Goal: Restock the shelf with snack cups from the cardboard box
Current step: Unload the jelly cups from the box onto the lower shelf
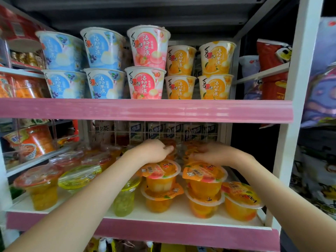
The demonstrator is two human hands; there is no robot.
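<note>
Both my arms reach into the lower shelf, which has a pink front strip. My left hand rests palm-down on an orange jelly cup behind the front stack of two orange cups. My right hand lies over orange cups further back, above another stack of two. The fingers of both hands curl around cup lids, but the cups beneath them are mostly hidden. A single orange cup stands at the front right. The cardboard box is not in view.
Green cups and red-lidded cups fill the shelf's left half. A wire grid backs the shelf. The upper shelf holds stacked blue, pink and orange tubs. A white upright bounds the right side.
</note>
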